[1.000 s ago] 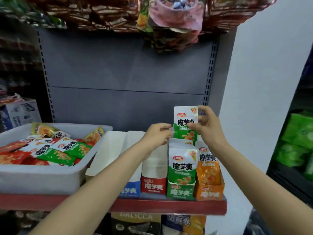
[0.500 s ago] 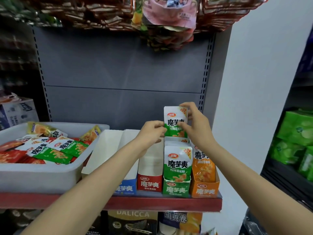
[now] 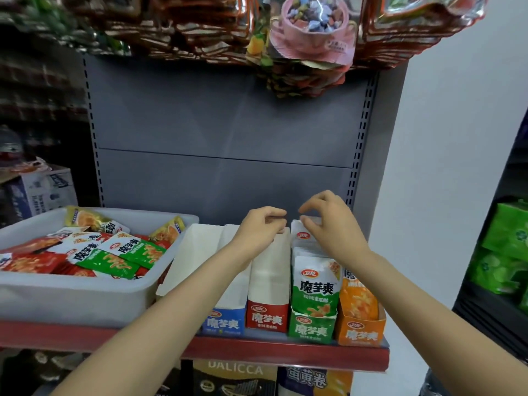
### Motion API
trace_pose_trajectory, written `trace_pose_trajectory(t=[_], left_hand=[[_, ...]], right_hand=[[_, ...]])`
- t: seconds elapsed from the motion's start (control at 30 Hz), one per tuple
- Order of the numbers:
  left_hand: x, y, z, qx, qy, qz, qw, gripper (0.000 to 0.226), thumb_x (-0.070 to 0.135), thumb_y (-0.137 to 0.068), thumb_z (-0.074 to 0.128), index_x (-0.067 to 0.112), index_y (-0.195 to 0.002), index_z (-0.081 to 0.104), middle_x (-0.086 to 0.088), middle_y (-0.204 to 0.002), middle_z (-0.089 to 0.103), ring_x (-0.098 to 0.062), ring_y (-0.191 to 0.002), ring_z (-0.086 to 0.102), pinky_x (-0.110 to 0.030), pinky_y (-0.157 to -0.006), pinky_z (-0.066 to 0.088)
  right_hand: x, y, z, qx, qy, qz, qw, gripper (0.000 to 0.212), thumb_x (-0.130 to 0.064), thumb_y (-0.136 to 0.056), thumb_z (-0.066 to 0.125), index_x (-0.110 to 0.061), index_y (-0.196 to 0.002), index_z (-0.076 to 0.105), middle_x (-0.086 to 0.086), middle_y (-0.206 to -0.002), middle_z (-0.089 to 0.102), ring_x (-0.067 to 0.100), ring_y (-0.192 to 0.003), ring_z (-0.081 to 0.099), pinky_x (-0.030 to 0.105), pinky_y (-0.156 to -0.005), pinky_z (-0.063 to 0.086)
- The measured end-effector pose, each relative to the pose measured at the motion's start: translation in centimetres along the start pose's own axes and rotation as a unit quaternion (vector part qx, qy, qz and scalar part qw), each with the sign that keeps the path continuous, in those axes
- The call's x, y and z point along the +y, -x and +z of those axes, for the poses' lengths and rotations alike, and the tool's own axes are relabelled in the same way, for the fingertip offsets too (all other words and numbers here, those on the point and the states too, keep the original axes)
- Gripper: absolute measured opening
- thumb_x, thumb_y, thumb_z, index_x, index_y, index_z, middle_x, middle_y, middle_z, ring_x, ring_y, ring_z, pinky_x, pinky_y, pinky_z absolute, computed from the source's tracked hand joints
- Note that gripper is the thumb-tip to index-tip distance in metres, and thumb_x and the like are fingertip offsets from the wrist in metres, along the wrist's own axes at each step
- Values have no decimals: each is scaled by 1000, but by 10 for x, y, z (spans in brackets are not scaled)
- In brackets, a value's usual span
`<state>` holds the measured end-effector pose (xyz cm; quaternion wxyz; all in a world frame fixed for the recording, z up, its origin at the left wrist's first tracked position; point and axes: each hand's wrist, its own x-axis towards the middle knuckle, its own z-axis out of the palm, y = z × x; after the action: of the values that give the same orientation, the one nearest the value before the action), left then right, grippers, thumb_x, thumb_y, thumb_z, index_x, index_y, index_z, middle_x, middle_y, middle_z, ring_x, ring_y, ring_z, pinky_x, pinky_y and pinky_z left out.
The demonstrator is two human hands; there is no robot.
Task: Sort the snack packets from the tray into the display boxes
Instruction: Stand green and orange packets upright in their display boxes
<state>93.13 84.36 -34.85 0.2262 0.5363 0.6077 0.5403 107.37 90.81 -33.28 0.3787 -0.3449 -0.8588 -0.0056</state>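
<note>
Over the right end of the red-edged shelf [image 3: 257, 351], a person's left hand [image 3: 258, 232] and right hand [image 3: 331, 224] hang with fingers loosely curled, gripping nothing, just above the green display box [image 3: 311, 328], where green packets [image 3: 315, 287] stand upright. More snack packets [image 3: 120, 252] lie heaped in the white tray [image 3: 71, 298] at the shelf's left end. Such sachets look light, soft and slick; pinching a sealed top edge seems the safest hold.

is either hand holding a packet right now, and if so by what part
Neither. The left hand and right hand hover with loosely curled fingers above the green packet, which sits in the green display box.
</note>
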Motion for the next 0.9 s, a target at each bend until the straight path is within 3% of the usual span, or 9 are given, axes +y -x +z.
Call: trace_pose_trajectory(t=[0.1,0.2,0.3,0.43,0.53,0.63,0.7,0.8,0.9], left_hand=[[-13,4,-30,46,-76,49,995,24,7,-92,50,18,-109,64,3,-105,68,-11,-100,63,-29,-90,49],[-32,11,-69,78,-163,62,982,30,-2,-90,47,14,-107,64,2,-104,68,-11,-101,61,-22,-87,45],[-53,22,-116,122,-228,26,965,32,-4,-88,46,12,-109,64,0,-105,66,-13,-99,60,-18,-81,40],[-83,27,-184,167,-274,-52,946,32,-7,-87,43,4,-110,63,-10,-112,66,-25,-107,60,-28,-88,43],[-105,25,-231,140,-319,-130,928,30,3,-90,49,2,-118,59,-15,-123,61,-29,-113,56,-30,-92,41],[-117,26,-261,77,-364,-198,907,49,23,-91,58,6,-135,45,-12,-138,49,-27,-123,49,-28,-96,38],[-122,26,-272,44,-390,-218,894,59,31,-89,61,7,-139,41,-11,-142,45,-26,-126,47,-28,-99,37],[-130,23,-279,28,-400,-218,890,63,31,-87,64,9,-141,39,-9,-143,44,-24,-128,45,-27,-103,35],[-133,20,-280,58,-359,-206,909,43,18,-93,54,8,-135,49,-11,-131,55,-26,-117,52,-26,-93,40]], right_hand=[[-33,-11,13,-29,-36,-29,999,20,-20,-90,54,-20,-106,65,0,-111,56,16,-108,51,33,-88,45],[-72,-19,37,-82,-67,-54,993,23,-20,-89,54,-17,-110,64,2,-110,57,18,-103,55,34,-87,46],[-113,-28,72,-134,-90,-74,984,26,-21,-90,54,-13,-114,62,6,-113,58,21,-104,57,34,-88,47],[-163,-42,122,-216,-110,-91,966,28,-19,-90,54,-4,-112,62,15,-110,62,29,-104,57,33,-87,43],[-193,-57,160,-274,-80,-90,954,31,-17,-89,53,2,-114,58,19,-115,61,33,-112,54,34,-88,42],[-207,-71,195,-338,-43,-72,937,33,-24,-90,54,-2,-114,53,18,-118,59,33,-110,54,30,-78,40],[-213,-79,211,-374,-10,-74,925,41,-30,-91,55,-4,-122,49,16,-122,57,32,-112,53,31,-84,44],[-222,-88,223,-404,15,-83,911,50,-36,-88,61,-9,-127,48,11,-124,58,29,-112,54,33,-91,45],[-227,-92,232,-403,18,-80,911,50,-35,-80,71,-12,-119,52,9,-118,60,27,-107,57,32,-86,47]])
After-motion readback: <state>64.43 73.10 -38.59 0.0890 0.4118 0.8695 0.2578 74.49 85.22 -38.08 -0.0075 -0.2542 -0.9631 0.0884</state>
